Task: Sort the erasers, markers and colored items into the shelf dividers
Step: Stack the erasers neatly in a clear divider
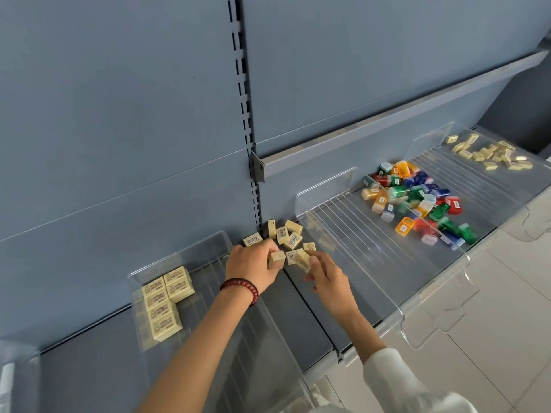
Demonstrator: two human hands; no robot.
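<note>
The left hand (253, 263) has its fingers curled over a cream eraser (277, 258). It grips the block at the fingertips, just in front of a heap of loose erasers (283, 234) that lies on the grey shelf (298, 308) against the back panel. The right hand (328, 277) reaches in beside it. Its thumb and forefinger seem to pinch a second eraser (300, 259) at the near edge of the same heap, though blur softens that grip. The two held blocks sit close together, almost touching.

Several loose erasers show white barcode stickers, but the digits are too small to read. To the left, a stack of larger erasers (164, 296) lies in a clear acrylic divider tray (208, 248). Their wrappers carry brown print and a small drawing, neither of them legible.

To the right, translucent coloured cases (417, 201) in red, green, blue, orange and yellow are piled between clear dividers, some with small white labels. Further right lies a scatter of small cream erasers (492, 153). A red bead bracelet (241, 289) circles the left wrist, and a white sleeve (396, 380) covers the right forearm.
</note>
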